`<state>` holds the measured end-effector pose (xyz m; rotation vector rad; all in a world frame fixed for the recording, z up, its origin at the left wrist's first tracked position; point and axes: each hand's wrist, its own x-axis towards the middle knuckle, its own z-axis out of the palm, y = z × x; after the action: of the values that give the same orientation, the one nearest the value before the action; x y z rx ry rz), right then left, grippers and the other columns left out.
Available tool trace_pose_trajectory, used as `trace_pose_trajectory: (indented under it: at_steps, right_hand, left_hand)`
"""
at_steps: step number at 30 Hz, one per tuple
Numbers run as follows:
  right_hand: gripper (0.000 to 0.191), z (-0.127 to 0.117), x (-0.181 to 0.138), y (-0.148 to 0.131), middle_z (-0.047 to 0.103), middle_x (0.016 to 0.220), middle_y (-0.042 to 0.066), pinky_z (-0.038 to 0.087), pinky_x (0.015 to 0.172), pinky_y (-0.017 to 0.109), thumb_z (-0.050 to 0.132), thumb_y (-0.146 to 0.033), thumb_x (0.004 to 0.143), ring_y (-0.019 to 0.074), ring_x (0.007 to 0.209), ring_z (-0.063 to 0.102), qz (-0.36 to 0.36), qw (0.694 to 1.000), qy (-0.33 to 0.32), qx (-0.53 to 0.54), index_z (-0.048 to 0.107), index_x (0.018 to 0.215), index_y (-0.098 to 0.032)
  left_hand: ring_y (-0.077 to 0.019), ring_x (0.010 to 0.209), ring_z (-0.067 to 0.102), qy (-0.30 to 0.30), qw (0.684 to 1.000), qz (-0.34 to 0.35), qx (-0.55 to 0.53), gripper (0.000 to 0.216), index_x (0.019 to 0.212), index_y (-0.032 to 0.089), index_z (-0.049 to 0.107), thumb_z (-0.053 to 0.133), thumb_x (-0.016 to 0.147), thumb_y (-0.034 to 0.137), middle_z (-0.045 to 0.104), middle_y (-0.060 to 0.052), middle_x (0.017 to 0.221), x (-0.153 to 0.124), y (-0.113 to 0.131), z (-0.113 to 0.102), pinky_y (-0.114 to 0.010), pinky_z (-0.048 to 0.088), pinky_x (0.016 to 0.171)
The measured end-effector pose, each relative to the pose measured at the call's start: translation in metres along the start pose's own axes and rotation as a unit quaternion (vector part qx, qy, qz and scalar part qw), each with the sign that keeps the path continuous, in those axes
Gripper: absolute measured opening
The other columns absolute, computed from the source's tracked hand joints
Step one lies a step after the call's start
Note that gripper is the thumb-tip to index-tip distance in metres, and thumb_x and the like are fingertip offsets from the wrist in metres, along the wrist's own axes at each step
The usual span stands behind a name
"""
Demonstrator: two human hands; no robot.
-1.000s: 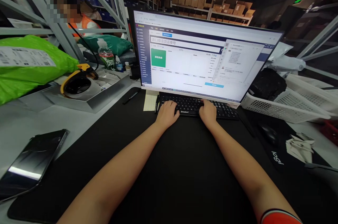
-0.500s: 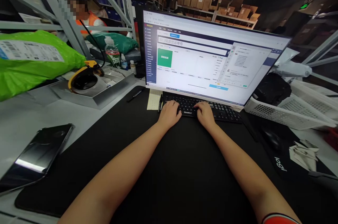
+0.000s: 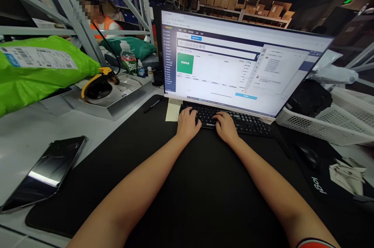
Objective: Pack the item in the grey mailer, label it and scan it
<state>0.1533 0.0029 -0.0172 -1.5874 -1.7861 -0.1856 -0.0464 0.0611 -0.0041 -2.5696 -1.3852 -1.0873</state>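
Both hands rest on a black keyboard (image 3: 207, 116) beneath the monitor. My left hand (image 3: 187, 123) covers its left end, fingers spread over the keys. My right hand (image 3: 226, 126) lies near the middle, its fingers bent loosely on the keys and holding nothing. Above them the monitor (image 3: 216, 68) shows a page with a green square, a search bar and a chat window at the right. A yellow note sheet (image 3: 173, 110) sticks out from under the screen beside my left hand. The black desk mat (image 3: 204, 185) lies under both forearms.
On the left are a phone (image 3: 46, 174), a marker (image 3: 152, 105), a green parcel (image 3: 43, 64) and a grey box (image 3: 117, 103) holding a yellow-black device. A mouse (image 3: 308, 156), crumpled paper (image 3: 346, 176) and a white basket (image 3: 318, 129) stand right. A person (image 3: 106, 23) is behind the rack.
The view has shifted slightly, so most things sit a little further right. In the chat window the text has changed. My left fingers are spread wider over the keys; both hands stay at the keyboard.
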Motion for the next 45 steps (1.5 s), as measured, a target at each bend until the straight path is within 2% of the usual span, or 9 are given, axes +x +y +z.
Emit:
trace_pose_trajectory:
  at_steps: [5, 12, 17, 23, 28, 34, 37, 41, 45]
  right_hand:
    - [0.037, 0.002, 0.001, -0.009, 0.059, 0.137, 0.016, 0.04, 0.113, 0.052, 0.052, -0.028, 0.096, 0.0322, 0.131, 0.05, -0.007, 0.999, -0.038, -0.033, 0.071, 0.127, -0.019]
    - [0.036, 0.003, 0.004, -0.013, 0.058, 0.141, 0.017, 0.038, 0.115, 0.053, 0.05, -0.032, 0.099, 0.033, 0.134, 0.048, 0.017, 0.999, -0.01, -0.04, 0.069, 0.126, -0.018]
    - [0.033, 0.004, 0.005, -0.011, 0.064, 0.129, 0.017, 0.042, 0.11, 0.051, 0.046, -0.027, 0.098, 0.0318, 0.123, 0.054, 0.047, 0.999, 0.006, -0.027, 0.07, 0.118, -0.017]
    - [0.031, 0.0, 0.005, -0.015, 0.065, 0.128, 0.015, 0.043, 0.108, 0.047, 0.046, -0.026, 0.1, 0.0298, 0.122, 0.055, 0.065, 0.997, -0.017, -0.026, 0.069, 0.119, -0.017]
    - [0.034, -0.002, 0.003, -0.019, 0.065, 0.129, 0.013, 0.043, 0.109, 0.046, 0.052, -0.032, 0.1, 0.0288, 0.122, 0.056, 0.058, 0.998, -0.034, -0.017, 0.065, 0.127, -0.018]
    - [0.032, -0.004, 0.002, -0.021, 0.065, 0.128, 0.012, 0.041, 0.111, 0.045, 0.05, -0.024, 0.098, 0.0264, 0.122, 0.056, 0.035, 0.998, -0.051, -0.021, 0.066, 0.125, -0.019]
    - [0.035, -0.005, 0.002, -0.021, 0.064, 0.13, 0.012, 0.042, 0.111, 0.044, 0.051, -0.019, 0.094, 0.0256, 0.124, 0.055, 0.039, 0.998, -0.048, -0.016, 0.065, 0.127, -0.018]
    - [0.045, -0.003, 0.002, -0.019, 0.057, 0.143, 0.014, 0.034, 0.12, 0.047, 0.067, -0.022, 0.088, 0.0285, 0.138, 0.046, 0.038, 0.999, -0.013, -0.014, 0.063, 0.132, -0.017]
    - [0.041, -0.001, 0.001, -0.017, 0.057, 0.144, 0.017, 0.035, 0.12, 0.047, 0.063, -0.035, 0.096, 0.0292, 0.139, 0.047, 0.043, 0.999, -0.02, -0.014, 0.064, 0.132, -0.015]
  left_hand:
    - [-0.0365, 0.135, 0.049, -0.033, 0.999, 0.036, 0.002, 0.035, 0.123, 0.016, 0.063, 0.062, 0.09, 0.026, 0.055, -0.019, 0.14, -0.001, 0.001, 0.001, -0.053, 0.041, 0.118]
    - [-0.0487, 0.146, 0.037, 0.031, 0.996, -0.068, 0.058, 0.061, 0.139, 0.014, 0.056, 0.068, 0.089, 0.046, 0.04, -0.024, 0.158, -0.001, 0.001, 0.003, -0.069, 0.028, 0.121]
    - [-0.0469, 0.152, 0.028, 0.003, 0.997, 0.017, 0.069, 0.058, 0.138, 0.026, 0.063, 0.07, 0.088, 0.055, 0.034, -0.015, 0.164, 0.0, 0.006, 0.005, -0.069, 0.022, 0.124]
    - [-0.047, 0.151, 0.03, -0.016, 0.997, 0.032, 0.064, 0.049, 0.122, 0.017, 0.07, 0.069, 0.089, 0.054, 0.034, -0.021, 0.163, 0.002, 0.008, 0.008, -0.066, 0.019, 0.126]
    - [-0.0431, 0.141, 0.044, 0.013, 0.996, 0.048, 0.076, 0.042, 0.119, 0.012, 0.063, 0.063, 0.094, 0.045, 0.047, -0.028, 0.151, 0.002, 0.006, 0.007, -0.063, 0.029, 0.122]
    - [-0.0368, 0.122, 0.059, -0.022, 0.991, 0.094, 0.095, 0.029, 0.117, 0.015, 0.062, 0.057, 0.095, 0.034, 0.061, -0.02, 0.134, 0.004, 0.005, 0.006, -0.05, 0.05, 0.105]
    - [-0.0345, 0.113, 0.062, -0.042, 0.988, 0.106, 0.102, 0.025, 0.113, 0.016, 0.063, 0.054, 0.096, 0.032, 0.066, -0.017, 0.122, 0.005, 0.005, 0.006, -0.048, 0.052, 0.099]
    - [-0.0338, 0.11, 0.063, -0.059, 0.987, 0.103, 0.104, 0.027, 0.112, 0.015, 0.065, 0.052, 0.097, 0.033, 0.067, -0.016, 0.117, 0.006, 0.006, 0.006, -0.047, 0.053, 0.096]
    - [-0.0338, 0.111, 0.063, -0.062, 0.988, 0.097, 0.1, 0.029, 0.114, 0.013, 0.065, 0.052, 0.097, 0.034, 0.067, -0.016, 0.118, 0.006, 0.007, 0.005, -0.047, 0.053, 0.097]
